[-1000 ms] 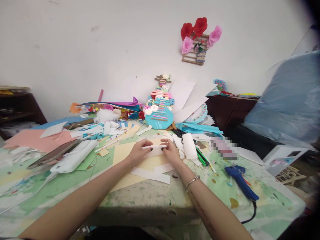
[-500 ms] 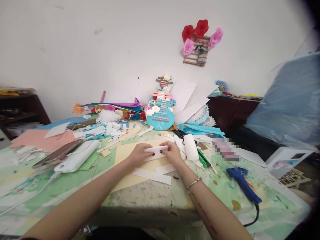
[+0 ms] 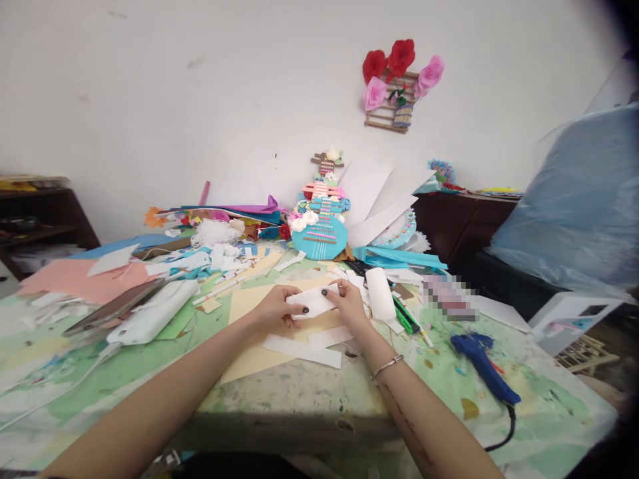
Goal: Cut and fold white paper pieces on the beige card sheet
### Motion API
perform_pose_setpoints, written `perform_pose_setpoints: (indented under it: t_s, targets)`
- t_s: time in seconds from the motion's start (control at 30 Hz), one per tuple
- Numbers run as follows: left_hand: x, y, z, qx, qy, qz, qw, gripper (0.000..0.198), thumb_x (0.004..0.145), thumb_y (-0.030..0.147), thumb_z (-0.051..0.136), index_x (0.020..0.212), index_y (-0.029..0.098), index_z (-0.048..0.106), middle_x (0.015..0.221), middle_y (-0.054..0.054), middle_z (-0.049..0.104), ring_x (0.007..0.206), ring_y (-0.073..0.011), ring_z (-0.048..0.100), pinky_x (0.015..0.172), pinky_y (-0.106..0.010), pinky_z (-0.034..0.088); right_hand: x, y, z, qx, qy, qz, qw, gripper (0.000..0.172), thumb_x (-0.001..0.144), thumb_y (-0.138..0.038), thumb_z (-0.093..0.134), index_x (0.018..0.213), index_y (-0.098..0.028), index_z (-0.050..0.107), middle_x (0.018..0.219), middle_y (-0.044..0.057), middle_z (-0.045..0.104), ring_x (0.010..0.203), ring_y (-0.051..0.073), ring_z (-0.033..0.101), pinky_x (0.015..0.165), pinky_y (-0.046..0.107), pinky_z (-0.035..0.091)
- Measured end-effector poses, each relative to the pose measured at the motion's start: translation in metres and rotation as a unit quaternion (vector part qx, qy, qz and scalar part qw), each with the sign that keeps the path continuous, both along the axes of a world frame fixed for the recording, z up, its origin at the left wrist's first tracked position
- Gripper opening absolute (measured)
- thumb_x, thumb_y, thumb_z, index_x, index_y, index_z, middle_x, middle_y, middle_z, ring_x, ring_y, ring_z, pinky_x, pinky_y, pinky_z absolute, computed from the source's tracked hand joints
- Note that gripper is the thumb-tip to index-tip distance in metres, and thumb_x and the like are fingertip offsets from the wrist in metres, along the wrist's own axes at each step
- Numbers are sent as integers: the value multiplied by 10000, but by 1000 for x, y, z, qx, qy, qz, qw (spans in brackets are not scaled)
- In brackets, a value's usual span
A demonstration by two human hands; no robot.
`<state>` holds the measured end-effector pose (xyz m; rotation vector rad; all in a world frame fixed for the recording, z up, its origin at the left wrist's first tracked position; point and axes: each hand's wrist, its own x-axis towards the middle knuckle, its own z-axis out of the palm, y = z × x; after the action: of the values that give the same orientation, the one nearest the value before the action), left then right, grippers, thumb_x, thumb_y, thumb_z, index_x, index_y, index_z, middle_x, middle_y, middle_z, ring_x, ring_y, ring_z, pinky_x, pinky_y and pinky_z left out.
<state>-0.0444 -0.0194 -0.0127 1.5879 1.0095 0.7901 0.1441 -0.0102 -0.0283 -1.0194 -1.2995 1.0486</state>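
A small piece of white paper (image 3: 313, 303) is held between both hands above the table's middle. My left hand (image 3: 280, 306) pinches its left end, thumb on top and fingers behind. At the right end, my right hand (image 3: 348, 303) grips it with the thumb on its face. Beneath lies a pale yellow sheet (image 3: 244, 352), with a white paper strip (image 3: 304, 350) and a shorter white strip (image 3: 330, 336) near its right side. Just right of my right hand is a white roll (image 3: 381, 295).
A blue glue gun (image 3: 484, 369) with a cord lies at the right. Beside the white roll is a green cutter (image 3: 407, 314). A white power strip (image 3: 154, 311) and a phone-like device (image 3: 112, 306) lie at left. Behind stands a turquoise paper guitar (image 3: 320, 238) among scraps.
The white paper has been turned so that its broad face shows more and its right end sits higher. My right thumb has moved up onto it.
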Motion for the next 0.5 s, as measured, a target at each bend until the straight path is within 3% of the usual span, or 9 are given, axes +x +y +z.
perform_pose_setpoints:
  t_s: [0.17,0.3,0.43,0.5]
  targets:
    - [0,2,-1,6,-11,22,1000,318,645,397,675,755,123,558,531,-2,594,438,-142,607,367,-177,404,2,-2,0,-23,-40,-4,999,280,613,-355,652,744,-167,490,600,-5,605,403,93,540,318,158,326]
    - [1,1,-3,12,0,47,999,336,665,444,637,626,130,524,476,9,549,438,-129,579,359,-174,362,2,-2,0,-6,-46,4,999,261,626,-346,638,736,-171,479,571,-24,580,340,75,497,303,161,282]
    - [1,1,-2,15,27,-1,1000,311,617,397,681,573,131,526,463,30,527,403,-95,519,374,-178,342,3,-2,5,17,-12,-19,1000,275,627,-351,628,780,-178,478,591,-29,570,382,79,505,343,175,315]
    - [-1,3,-2,18,23,6,1000,298,619,387,678,577,130,532,434,38,513,367,-81,484,361,-172,304,4,-2,8,23,7,-29,999,273,640,-356,615,795,-178,478,617,-21,574,426,91,533,377,186,348]
